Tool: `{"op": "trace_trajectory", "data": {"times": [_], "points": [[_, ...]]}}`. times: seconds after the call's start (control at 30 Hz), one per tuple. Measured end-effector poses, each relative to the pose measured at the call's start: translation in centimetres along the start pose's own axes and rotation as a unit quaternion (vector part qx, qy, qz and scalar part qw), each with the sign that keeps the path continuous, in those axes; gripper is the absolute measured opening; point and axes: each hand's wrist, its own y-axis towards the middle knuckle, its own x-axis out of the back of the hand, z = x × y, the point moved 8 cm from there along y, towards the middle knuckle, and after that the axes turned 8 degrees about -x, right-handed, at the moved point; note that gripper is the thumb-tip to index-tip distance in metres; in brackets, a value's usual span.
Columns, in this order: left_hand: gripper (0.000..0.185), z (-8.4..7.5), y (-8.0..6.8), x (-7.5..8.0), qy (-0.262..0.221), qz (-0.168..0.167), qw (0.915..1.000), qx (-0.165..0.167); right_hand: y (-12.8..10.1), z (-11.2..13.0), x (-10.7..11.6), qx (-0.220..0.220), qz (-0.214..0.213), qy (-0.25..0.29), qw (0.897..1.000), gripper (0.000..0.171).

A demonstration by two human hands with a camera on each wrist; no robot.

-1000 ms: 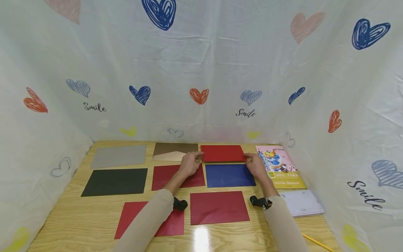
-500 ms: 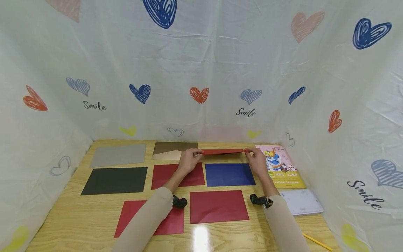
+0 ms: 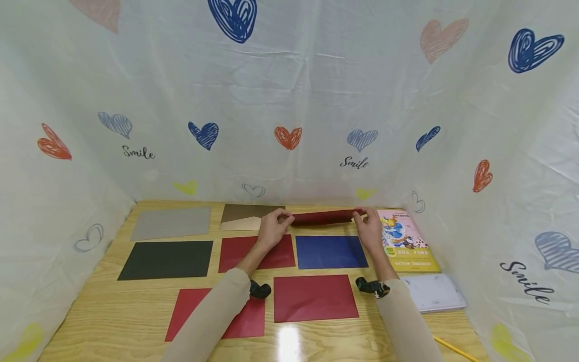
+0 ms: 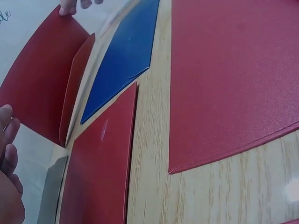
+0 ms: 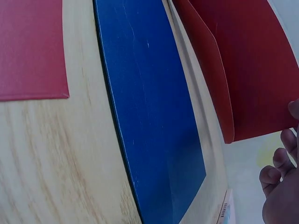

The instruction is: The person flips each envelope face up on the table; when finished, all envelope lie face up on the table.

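Both hands hold a red envelope (image 3: 322,217) up off the table near the back wall. Its flap (image 4: 77,88) stands folded out along the lower edge, and the darker face is turned toward me. My left hand (image 3: 273,232) pinches its left end between thumb and fingers. At the other end, my right hand (image 3: 371,232) grips the edge the same way, thumb on the near face. Below the held envelope lies a flat blue one (image 3: 331,252). Another red envelope (image 3: 278,251) lies partly behind my left hand and wrist.
Nearer lie two more red envelopes (image 3: 315,297), one partly under my left sleeve. To the left are a black one (image 3: 165,260), a grey one (image 3: 171,223) and a brown one (image 3: 249,212). At right are a picture book (image 3: 407,241), a white flat case (image 3: 434,291) and a yellow pencil (image 3: 456,348).
The red envelope has been lifted off the table and tilted, so its dark face and flap now show. My right hand has moved slightly up and to the right.
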Motion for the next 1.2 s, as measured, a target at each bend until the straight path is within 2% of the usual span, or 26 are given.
{"op": "trace_trajectory", "data": {"times": [0.13, 0.43, 0.57, 0.73, 0.97, 1.2], "points": [[0.019, 0.1, 0.0, 0.0, -0.021, -0.001, 0.9998, 0.006, 0.1, 0.0, -0.1, -0.01, -0.001, 0.002, 1.0, 0.029], [0.015, 0.0, 0.2, 0.3, 0.002, -0.014, 0.9999, -0.007, 0.0, -0.4, -0.2, -0.026, 0.0, 0.03, 0.999, 0.031], [0.017, 0.3, 0.0, 0.2, 0.011, -0.005, 0.9998, -0.014, -0.2, -1.0, -0.2, -0.044, 0.001, 0.046, 0.998, 0.031], [0.021, 0.4, -0.2, -0.1, 0.033, 0.012, 0.9989, -0.03, -0.4, -1.3, -0.1, -0.045, -0.001, 0.036, 0.998, 0.028], [0.014, 0.5, -0.2, -0.1, 0.023, 0.013, 0.9993, -0.027, -0.1, -1.5, 0.0, -0.055, -0.007, 0.03, 0.998, 0.029], [0.02, 0.2, -0.2, -0.5, 0.038, 0.036, 0.9967, -0.063, 0.1, -1.7, -0.2, -0.055, -0.003, 0.025, 0.998, 0.026]]}}
